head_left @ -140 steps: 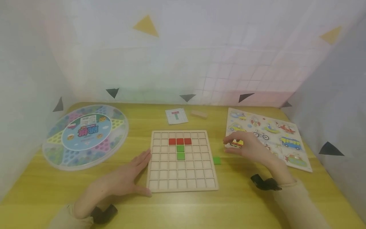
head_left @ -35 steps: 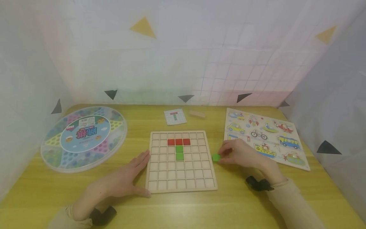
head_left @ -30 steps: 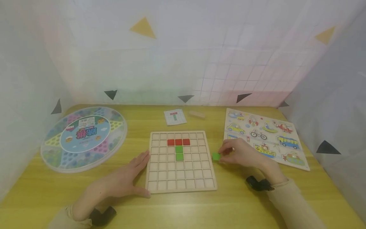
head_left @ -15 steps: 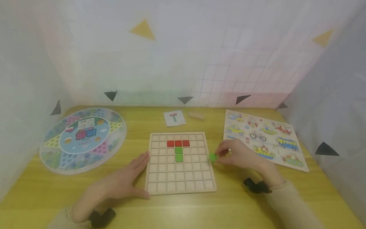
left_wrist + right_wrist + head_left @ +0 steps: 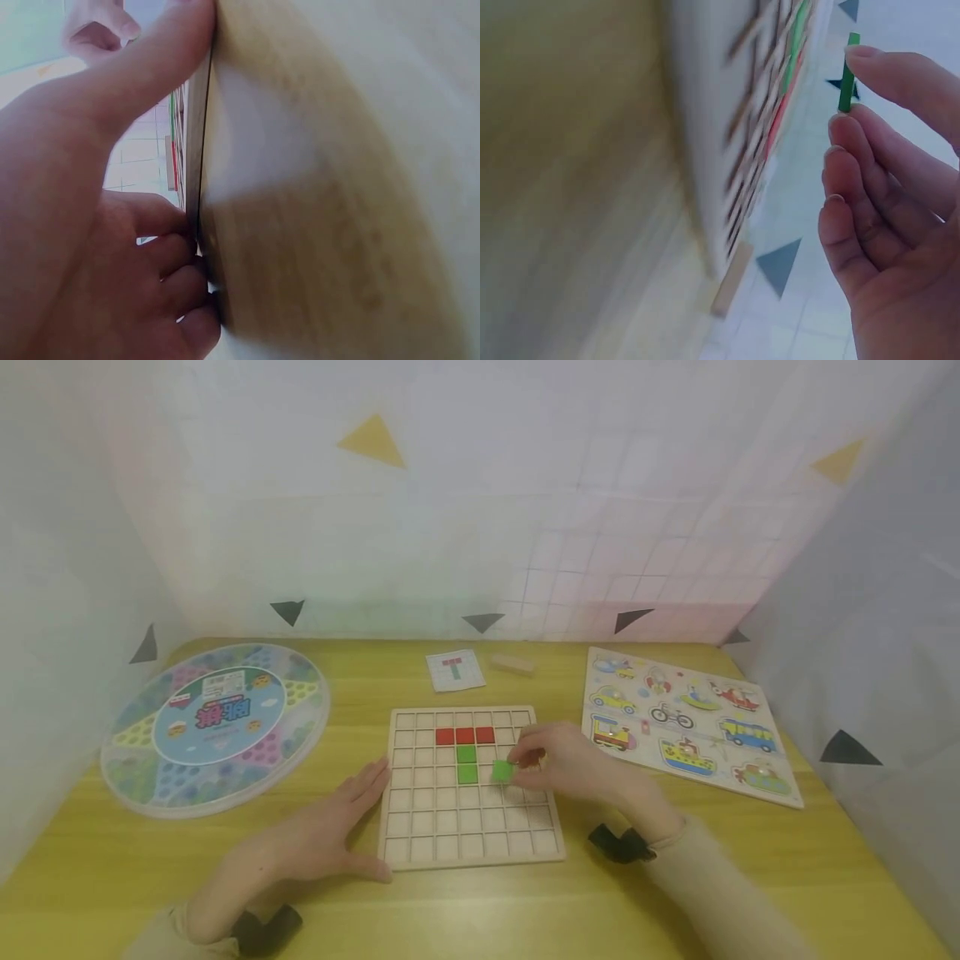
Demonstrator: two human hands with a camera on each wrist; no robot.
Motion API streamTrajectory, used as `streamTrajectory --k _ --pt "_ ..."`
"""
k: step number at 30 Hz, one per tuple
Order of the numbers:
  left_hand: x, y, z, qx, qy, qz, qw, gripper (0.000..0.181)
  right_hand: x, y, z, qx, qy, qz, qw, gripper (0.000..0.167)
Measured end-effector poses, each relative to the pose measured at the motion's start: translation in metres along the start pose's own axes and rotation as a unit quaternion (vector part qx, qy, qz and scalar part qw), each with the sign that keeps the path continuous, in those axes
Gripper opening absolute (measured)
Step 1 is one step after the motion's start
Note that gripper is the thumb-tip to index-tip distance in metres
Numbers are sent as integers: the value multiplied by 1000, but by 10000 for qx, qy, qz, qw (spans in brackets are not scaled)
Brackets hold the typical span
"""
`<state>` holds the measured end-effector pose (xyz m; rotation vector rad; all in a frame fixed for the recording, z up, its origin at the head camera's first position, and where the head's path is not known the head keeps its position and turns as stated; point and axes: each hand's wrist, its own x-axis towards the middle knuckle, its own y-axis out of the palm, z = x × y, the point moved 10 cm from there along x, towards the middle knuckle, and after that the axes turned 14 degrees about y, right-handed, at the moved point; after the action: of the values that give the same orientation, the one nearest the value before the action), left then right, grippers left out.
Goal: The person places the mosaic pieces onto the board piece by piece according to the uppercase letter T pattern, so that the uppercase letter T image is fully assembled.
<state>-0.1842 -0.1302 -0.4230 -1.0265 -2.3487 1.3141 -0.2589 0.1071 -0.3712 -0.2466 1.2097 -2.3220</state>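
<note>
A wooden grid board [image 5: 435, 843] lies in the middle of the table. Three red square tiles [image 5: 465, 736] form a row in its upper part, with two green tiles [image 5: 467, 763] in a column under the middle one. My right hand [image 5: 577, 764] pinches another green tile [image 5: 502, 771] between thumb and finger, above the board, right of the column. The right wrist view shows this green tile [image 5: 848, 73] edge-on and off the board. My left hand [image 5: 315, 831] rests at the board's left edge, its thumb and fingers spread along it; the left wrist view shows the fingers [image 5: 176, 277] touching that edge.
Behind the board lie a paper card [image 5: 456, 671] printed with a red and green T and a small wooden block [image 5: 513, 664]. A round Chinese checkers set [image 5: 217, 731] is at the left. A vehicle picture puzzle board [image 5: 652, 746] lies at the right.
My right hand has gone from over the puzzle board to the green tile beside the grid board, picked it up and carried it left over the grid. My left hand has stayed in place.
</note>
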Motion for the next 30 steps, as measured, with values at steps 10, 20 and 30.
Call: streamTrajectory --k 10,20,30 --pt "1 0 -1 -45 24 13 10000 122 14 17 23 24 -134 238 9996 14" --pt "1 2 0 -15 23 -6 10000 122 14 26 26 85 -258 359 9990 15" --pt "0 1 1 53 62 -74 9999 123 18 31 36 91 -493 303 9983 16"
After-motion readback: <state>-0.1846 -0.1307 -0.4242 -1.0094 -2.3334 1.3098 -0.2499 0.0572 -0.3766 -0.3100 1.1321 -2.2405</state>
